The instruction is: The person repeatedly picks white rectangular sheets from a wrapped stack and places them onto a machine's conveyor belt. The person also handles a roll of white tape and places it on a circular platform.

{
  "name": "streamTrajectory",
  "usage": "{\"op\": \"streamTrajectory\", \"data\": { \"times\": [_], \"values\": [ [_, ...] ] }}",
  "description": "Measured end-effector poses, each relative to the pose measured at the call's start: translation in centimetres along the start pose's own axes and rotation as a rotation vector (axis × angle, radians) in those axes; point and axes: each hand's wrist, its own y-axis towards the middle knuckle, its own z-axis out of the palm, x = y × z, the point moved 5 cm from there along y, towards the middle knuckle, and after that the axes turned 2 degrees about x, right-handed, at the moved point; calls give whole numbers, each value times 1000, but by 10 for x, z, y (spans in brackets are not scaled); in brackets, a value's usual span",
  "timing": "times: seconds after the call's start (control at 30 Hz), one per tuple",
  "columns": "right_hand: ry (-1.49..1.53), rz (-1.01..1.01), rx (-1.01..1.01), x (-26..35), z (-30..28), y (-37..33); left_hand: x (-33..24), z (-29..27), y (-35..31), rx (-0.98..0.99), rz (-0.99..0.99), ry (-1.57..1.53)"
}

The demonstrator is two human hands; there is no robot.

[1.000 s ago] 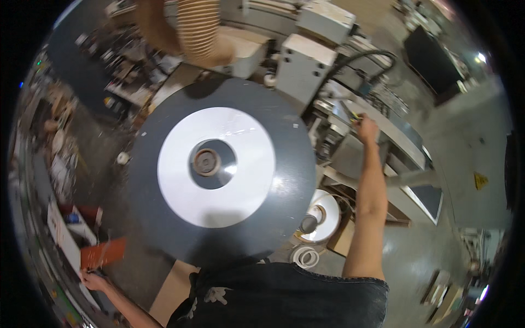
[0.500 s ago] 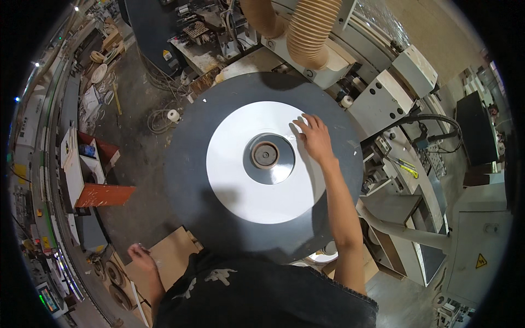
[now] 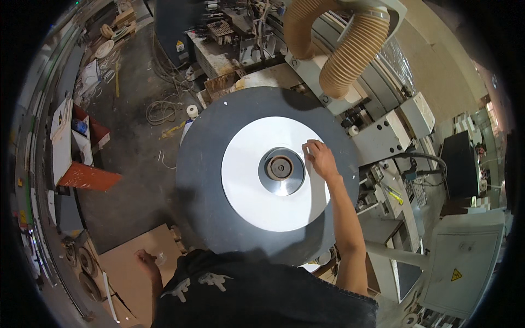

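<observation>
A large flat white coil lies on a round dark grey turntable. In its central opening are a shiny grey disc and a round hub with a brown rim. My right hand rests on the coil's right part, beside the opening, fingers bent and drawn together at the white surface. Whatever its fingertips pinch is hidden. Low on the left, my left hand hangs away from the turntable over a brown board. Its fingers are curled around a small clear scrap.
Ribbed tan hoses hang over machinery beyond the turntable. An orange and white cabinet stands at the left. To the right are a yellow cutter, a dark monitor and a grey electrical cabinet. Loose cables lie on the floor.
My right hand's fingers have gone from spread to bent together, lower on the coil. My left hand remains low at the left, over the board. The whole view has shifted.
</observation>
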Motion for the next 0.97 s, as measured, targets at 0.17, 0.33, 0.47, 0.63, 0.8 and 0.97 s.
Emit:
{"op": "streamTrajectory", "data": {
  "times": [0.17, 0.33, 0.47, 0.63, 0.8, 0.97],
  "values": [
    [22, -15, -10, -3, 4, 6, 0, 8, -14, -23, -25, 218],
    [-17, -86, -50, -5, 13, 5, 5, 7, -35, 7, -26, 100],
    [-41, -78, -28, -7, 13, 2, -16, 25, -59, -37, -25, 185],
    [-121, -86, 21, 2, 7, 7, -15, 23, -77, -37, -14, 214],
    [-371, -36, 130, 11, 17, -3, -25, 33, -70, 34, 81, 120],
    [-512, 66, 279, 24, 46, -51, -48, 42, -39, 128, 126, 26]
  ]
}}
